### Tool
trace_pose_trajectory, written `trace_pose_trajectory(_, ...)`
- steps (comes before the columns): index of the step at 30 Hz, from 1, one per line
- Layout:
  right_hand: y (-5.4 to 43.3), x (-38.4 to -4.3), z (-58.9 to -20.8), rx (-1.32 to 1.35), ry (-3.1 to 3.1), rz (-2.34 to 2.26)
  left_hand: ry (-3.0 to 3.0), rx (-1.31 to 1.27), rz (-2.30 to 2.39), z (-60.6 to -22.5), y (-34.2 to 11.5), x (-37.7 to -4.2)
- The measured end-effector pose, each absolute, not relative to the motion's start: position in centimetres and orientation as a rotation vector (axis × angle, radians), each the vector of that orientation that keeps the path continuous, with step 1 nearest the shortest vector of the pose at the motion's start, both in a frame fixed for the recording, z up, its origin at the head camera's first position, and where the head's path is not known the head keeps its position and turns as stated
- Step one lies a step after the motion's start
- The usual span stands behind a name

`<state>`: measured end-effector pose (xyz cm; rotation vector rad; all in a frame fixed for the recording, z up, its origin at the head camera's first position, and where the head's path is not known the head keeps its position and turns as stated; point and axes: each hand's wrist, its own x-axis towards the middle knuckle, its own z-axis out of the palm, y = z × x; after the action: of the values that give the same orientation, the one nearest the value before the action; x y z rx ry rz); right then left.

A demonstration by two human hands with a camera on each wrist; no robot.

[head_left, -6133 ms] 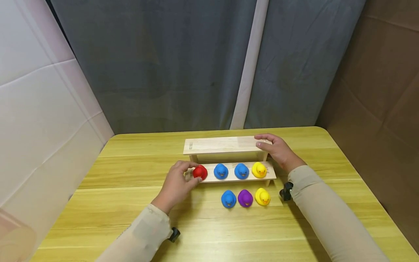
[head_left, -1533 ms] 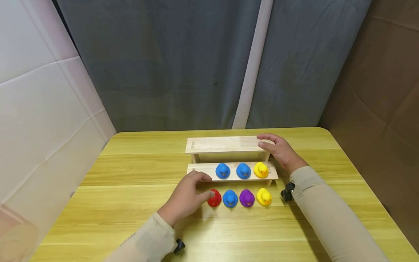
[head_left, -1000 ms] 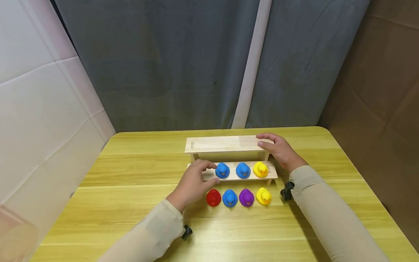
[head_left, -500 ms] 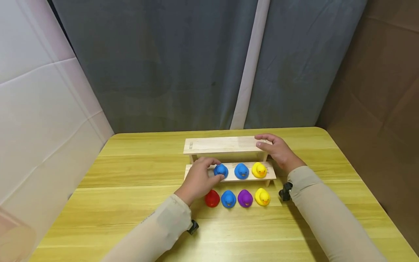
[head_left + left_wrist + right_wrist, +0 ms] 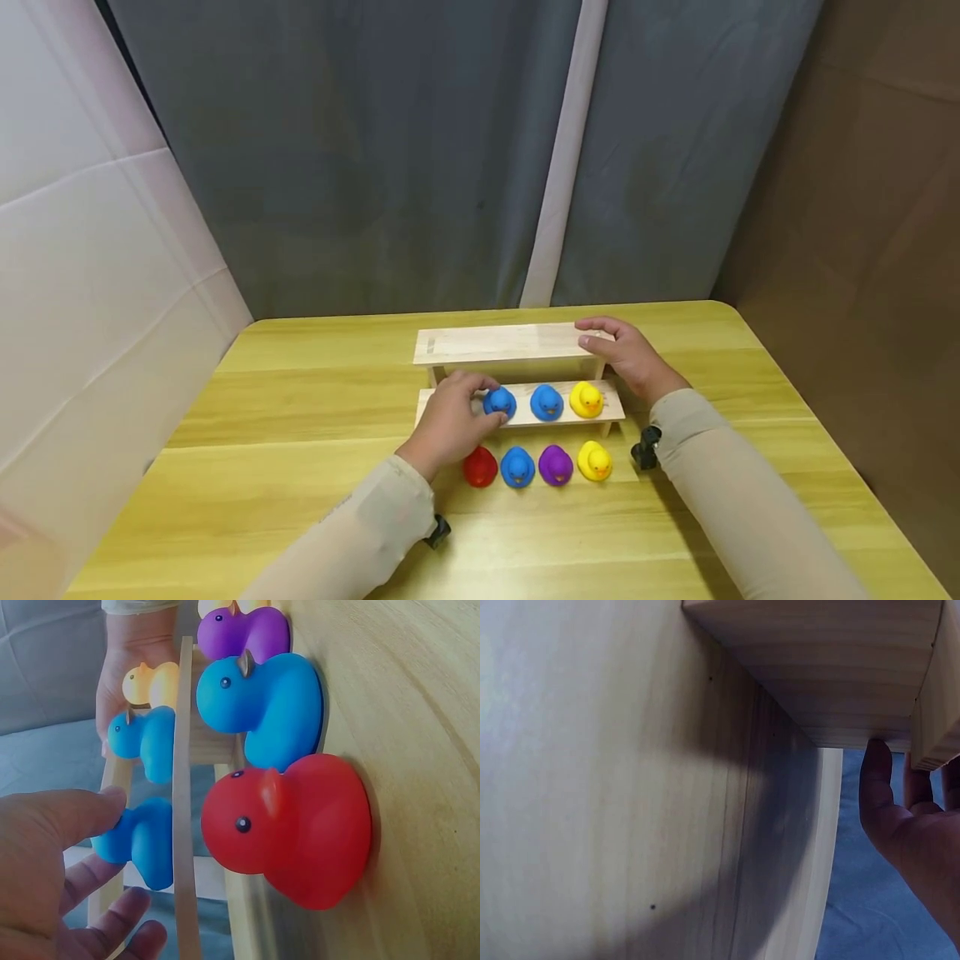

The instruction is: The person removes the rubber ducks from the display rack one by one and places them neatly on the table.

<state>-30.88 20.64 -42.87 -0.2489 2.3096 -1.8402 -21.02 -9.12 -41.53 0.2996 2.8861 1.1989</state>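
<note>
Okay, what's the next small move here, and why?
Probably lift the left blue duck on the lower board straight up: the left hand has it between thumb and fingertips, the right hand holds the upper board, and the red duck sits on the table just in front, so rising first seems safer.

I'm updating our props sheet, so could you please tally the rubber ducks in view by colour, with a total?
Blue rubber ducks: 3
Yellow rubber ducks: 2
Red rubber duck: 1
Purple rubber duck: 1
Total: 7
</note>
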Motion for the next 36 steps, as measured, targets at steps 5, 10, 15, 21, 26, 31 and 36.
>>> trace_pose_trajectory(5, 20.1, -31.1, -43.5, -0.258, 2.292, -1.844, 2.905, 0.275, 1.164, -42.0, -9.5, -21.0)
trace_pose_trajectory(10, 20.1, -31.5, -43.6, -0.233, 2.305, -1.849, 2.907, 0.294, 1.175, -42.0, -9.4, -21.3)
trace_pose_trajectory(15, 20.4, -31.8, -43.6, -0.243, 2.312, -1.845, 2.895, 0.297, 1.198, -41.8, -9.2, -21.4)
trace_pose_trajectory(21, 20.6, -31.8, -43.3, -0.255, 2.318, -1.843, 2.89, 0.348, 1.23, -41.5, -9.0, -21.0)
trace_pose_trajectory(26, 20.6, -31.5, -43.3, -0.255, 2.313, -1.843, 2.882, 0.425, 1.266, -41.1, -9.1, -20.0)
trace_pose_trajectory(31, 20.6, -31.5, -43.2, -0.245, 2.313, -1.836, 2.872, 0.49, 1.297, -40.8, -9.2, -19.0)
trace_pose_trajectory(36, 20.6, -31.5, -43.1, -0.248, 2.314, -1.829, 2.87, 0.521, 1.303, -40.8, -9.4, -18.3)
